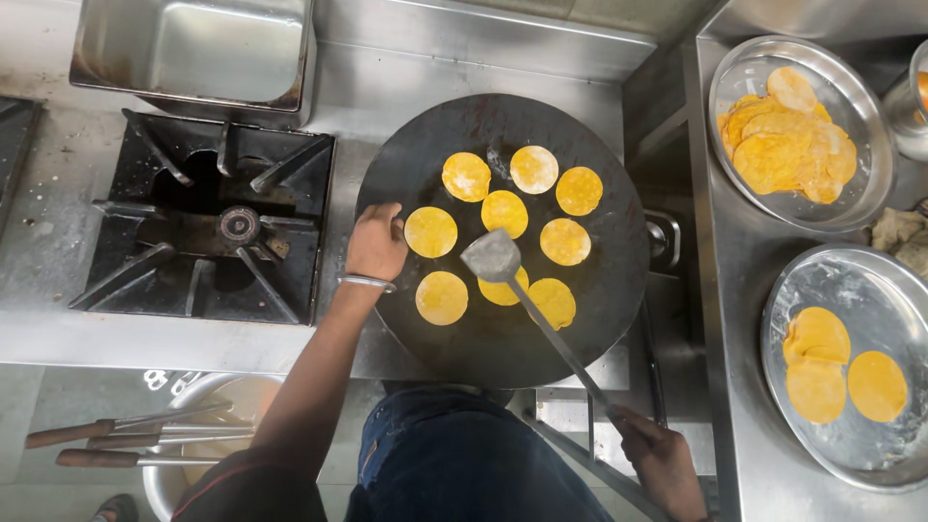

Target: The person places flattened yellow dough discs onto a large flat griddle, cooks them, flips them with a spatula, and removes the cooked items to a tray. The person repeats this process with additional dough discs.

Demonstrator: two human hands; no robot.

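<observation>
Right hand (665,462) gripping spatula (493,256), 9 flatbreads (430,232)

A long-handled metal spatula (541,319) runs diagonally from the lower right of the frame up to the centre. Its handle end sits in the right hand (662,459), and its flat, squarish blade lies tilted over the yellow discs. Nine round yellow flatbreads (505,213) lie flat on a wide, dark, round griddle (416,164) in the middle of the frame, set close together in a loose cluster; two at the lower centre overlap, partly under the blade. The left hand (375,244) rests at the griddle's left side, fingertips just beside the leftmost flatbread (430,232), which is evenly yellow.
</observation>
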